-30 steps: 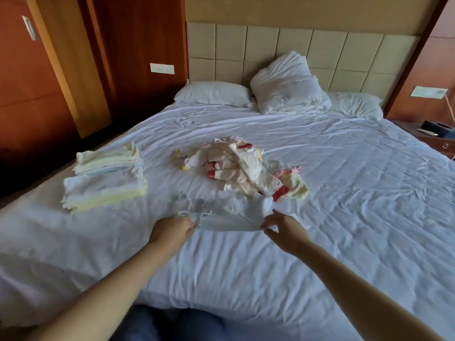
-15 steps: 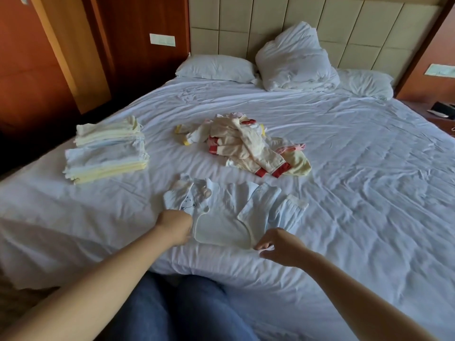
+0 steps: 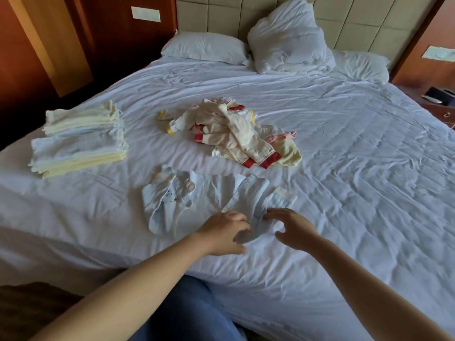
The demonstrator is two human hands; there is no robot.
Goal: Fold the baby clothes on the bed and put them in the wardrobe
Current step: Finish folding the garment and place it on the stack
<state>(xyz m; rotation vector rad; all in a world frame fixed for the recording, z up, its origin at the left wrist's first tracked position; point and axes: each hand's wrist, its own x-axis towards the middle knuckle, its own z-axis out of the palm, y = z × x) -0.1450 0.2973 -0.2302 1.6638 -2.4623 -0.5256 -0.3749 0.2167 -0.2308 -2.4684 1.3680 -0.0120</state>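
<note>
Closest of all, my knees [image 3: 187,313] in blue jeans sat under both forearms, against the edge of the bed [image 3: 344,205]. Just past them my two hands met over a pale blue garment [image 3: 197,205] that lay spread on the sheet. My left hand [image 3: 222,233] had its fingers curled round a bunched fold at the garment's near edge, thumb underneath. My right hand [image 3: 294,227] was just beside it, fingers spread and apart from the thumb, the fingertips [image 3: 269,212] touching the same fold and gripping nothing. Left of my left hand the garment's front lay rumpled, a small animal face [image 3: 172,194] showing on it. Just beyond my right hand a ribbed cuff [image 3: 285,195] lay flat.

Farther out, beyond both hands, a loose heap [image 3: 234,139] of cream clothes with red and yellow cuffs lay unfolded in the middle of the bed, apart from the garment. Well off to the left of my left hand stood a stack [image 3: 78,143] of folded clothes, white, pale blue and yellow, near the bed's side edge. Far beyond everything, white pillows [image 3: 204,48] lay against the headboard [image 3: 221,18], the middle one propped up and crumpled. Far past my right hand a nightstand [image 3: 440,107] stood beside the bed, with dark things on it that I could not make out.
</note>
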